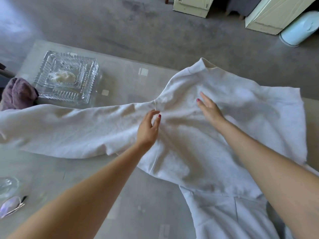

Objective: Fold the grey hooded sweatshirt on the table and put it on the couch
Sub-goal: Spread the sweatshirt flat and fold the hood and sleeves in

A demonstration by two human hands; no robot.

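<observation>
You had the grey hooded sweatshirt [198,135] spread flat across the glass surface [120,80], its body lying toward the right and one sleeve [60,128] stretched out to the left, reaching the picture's left edge. Your left hand [149,128] rested at the seam where that sleeve joins the body, thumb and fingers loosely apart with a little fabric bunched under them, though you held nothing firmly. Your right hand [209,109] lay open and flat, fingers together, on the chest area just beside it. A cut-glass dish [67,76] stood on the surface beyond the sleeve, a purple cloth [17,94] next to it at the left edge, and a pair of glasses [12,205] near the lower left corner.
</observation>
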